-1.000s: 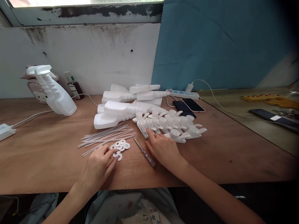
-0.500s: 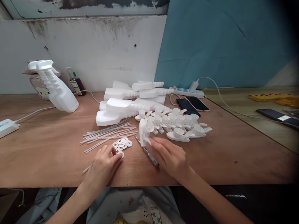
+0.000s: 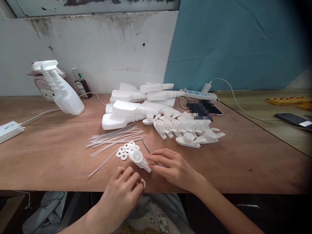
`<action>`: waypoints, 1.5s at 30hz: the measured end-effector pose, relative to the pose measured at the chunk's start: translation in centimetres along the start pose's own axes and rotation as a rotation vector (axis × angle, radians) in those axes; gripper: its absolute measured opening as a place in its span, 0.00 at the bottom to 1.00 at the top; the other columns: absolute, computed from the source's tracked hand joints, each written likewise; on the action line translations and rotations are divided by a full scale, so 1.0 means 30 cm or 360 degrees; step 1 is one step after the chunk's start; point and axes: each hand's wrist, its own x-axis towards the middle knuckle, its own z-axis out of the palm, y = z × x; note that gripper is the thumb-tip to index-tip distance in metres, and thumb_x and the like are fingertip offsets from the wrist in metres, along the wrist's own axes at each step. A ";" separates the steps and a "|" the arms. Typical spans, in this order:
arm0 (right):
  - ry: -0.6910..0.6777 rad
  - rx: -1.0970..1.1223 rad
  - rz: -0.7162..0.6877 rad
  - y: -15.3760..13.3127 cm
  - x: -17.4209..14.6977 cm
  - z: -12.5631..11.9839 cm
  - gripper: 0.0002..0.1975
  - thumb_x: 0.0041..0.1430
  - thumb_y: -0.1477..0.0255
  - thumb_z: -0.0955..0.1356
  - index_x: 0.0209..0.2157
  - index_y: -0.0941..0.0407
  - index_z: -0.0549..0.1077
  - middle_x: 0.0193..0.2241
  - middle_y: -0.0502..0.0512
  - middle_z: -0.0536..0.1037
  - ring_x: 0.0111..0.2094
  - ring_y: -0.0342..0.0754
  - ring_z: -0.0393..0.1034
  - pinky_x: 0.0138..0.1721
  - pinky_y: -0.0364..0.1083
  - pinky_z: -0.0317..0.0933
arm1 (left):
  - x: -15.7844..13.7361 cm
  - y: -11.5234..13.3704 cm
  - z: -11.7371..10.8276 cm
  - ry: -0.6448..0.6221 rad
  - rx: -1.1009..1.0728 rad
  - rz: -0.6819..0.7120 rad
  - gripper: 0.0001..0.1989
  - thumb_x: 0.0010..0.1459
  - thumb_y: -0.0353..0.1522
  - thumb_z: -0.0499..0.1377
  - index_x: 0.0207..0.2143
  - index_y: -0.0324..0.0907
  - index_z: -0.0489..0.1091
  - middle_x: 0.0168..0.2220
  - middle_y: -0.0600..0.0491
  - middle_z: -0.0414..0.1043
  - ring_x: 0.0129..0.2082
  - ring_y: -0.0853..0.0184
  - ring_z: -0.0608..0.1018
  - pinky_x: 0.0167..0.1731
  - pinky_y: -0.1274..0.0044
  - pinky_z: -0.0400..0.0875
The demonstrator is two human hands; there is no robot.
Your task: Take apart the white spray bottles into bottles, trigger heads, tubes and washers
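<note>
Between the fingers of my left hand (image 3: pixel 125 190), near the table's front edge, is a white washer (image 3: pixel 143 183). My right hand (image 3: pixel 172 167) has its fingertips on a white spray trigger head (image 3: pixel 138 157), its round cap opening facing up. A small pile of white washers (image 3: pixel 123 151) lies just behind and left of that head. Partly under my right hand is a screwdriver (image 3: pixel 146 146), its handle mostly hidden. Several thin white tubes (image 3: pixel 114 138) lie farther left, and more trigger heads (image 3: pixel 188 138) sit in rows at the right.
Several white spray bottles (image 3: pixel 122 109) lie stacked at the back. Two assembled spray bottles (image 3: pixel 69 99) stand at the left beside a dark glass bottle (image 3: pixel 81 86). Phones (image 3: pixel 200 109) and a power strip (image 3: pixel 198 94) lie at the back right, with a cable crossing rightward.
My left hand has moved right and toward me from the pile, carrying a washer. My right hand has lowered the trigger head from upright to lying tilted beside the washers.
</note>
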 end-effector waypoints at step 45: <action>-0.0117 0.0313 0.0011 -0.050 0.023 -0.009 0.14 0.55 0.67 0.66 0.43 0.55 0.68 0.46 0.59 0.71 0.43 0.48 0.64 0.42 0.49 0.59 | 0.020 -0.037 0.015 0.0508 -0.0853 -0.0195 0.08 0.51 0.27 0.60 0.31 0.39 0.61 0.37 0.49 0.71 0.36 0.70 0.75 0.33 0.81 0.71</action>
